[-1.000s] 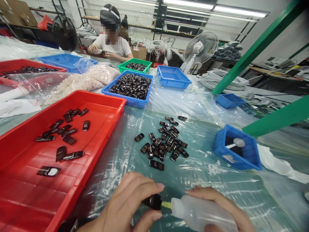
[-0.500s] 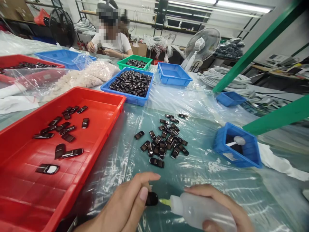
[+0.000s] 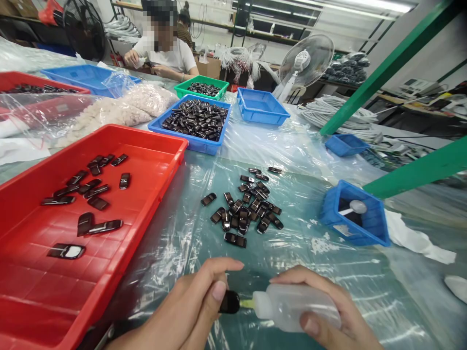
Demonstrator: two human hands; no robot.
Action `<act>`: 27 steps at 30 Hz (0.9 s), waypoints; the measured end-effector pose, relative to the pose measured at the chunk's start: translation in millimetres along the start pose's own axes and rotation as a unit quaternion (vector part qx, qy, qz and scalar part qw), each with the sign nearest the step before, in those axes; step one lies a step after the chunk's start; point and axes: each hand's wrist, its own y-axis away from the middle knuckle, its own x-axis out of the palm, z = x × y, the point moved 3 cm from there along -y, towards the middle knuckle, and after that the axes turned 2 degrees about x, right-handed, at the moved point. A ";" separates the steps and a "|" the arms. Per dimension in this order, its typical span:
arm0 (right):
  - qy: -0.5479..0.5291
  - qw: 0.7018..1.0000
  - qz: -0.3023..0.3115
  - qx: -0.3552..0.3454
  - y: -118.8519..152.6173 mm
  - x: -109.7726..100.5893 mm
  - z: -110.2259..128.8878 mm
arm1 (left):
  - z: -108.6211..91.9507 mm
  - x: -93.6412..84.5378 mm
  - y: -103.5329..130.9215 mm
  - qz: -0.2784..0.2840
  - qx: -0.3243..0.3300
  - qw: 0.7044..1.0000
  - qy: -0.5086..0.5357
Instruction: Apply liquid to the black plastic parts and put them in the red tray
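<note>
My left hand [image 3: 197, 304] pinches a small glossy black plastic piece [image 3: 230, 302] between thumb and fingers, its rounded end pointing right. In my right hand [image 3: 324, 301] lies a translucent squeeze bottle [image 3: 292, 306] with a white cap and a thin yellowish tip. That tip meets or nearly meets the end of the black piece; I cannot tell which. Beyond my hands a loose pile of similar black pieces [image 3: 251, 209] rests on the plastic-covered table. More such pieces [image 3: 91, 189] lie in the red tray [image 3: 138, 218] on the left.
A blue bin [image 3: 215, 146] full of black pieces stands behind the red tray, with a green bin [image 3: 222, 92] beyond it. At right, a small blue box [image 3: 353, 233] holds a white scoop. A green post [image 3: 386, 73] slants across the right. Another person [image 3: 164, 53] sits opposite.
The bottle has moved slightly left and levelled, bringing its tip up to the black piece. My left hand keeps its hold. The whole view has shifted a little.
</note>
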 end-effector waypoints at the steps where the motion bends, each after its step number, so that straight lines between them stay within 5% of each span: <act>1: 0.003 1.000 0.003 0.001 -0.3 -0.1 0.1 | 0.1 0.2 -0.2 -0.005 0.007 1.000 -0.007; 27: -0.004 1.000 -0.006 -0.024 -2.7 -3.9 0.5 | -1.2 -1.9 3.2 -0.034 -0.026 0.998 -0.047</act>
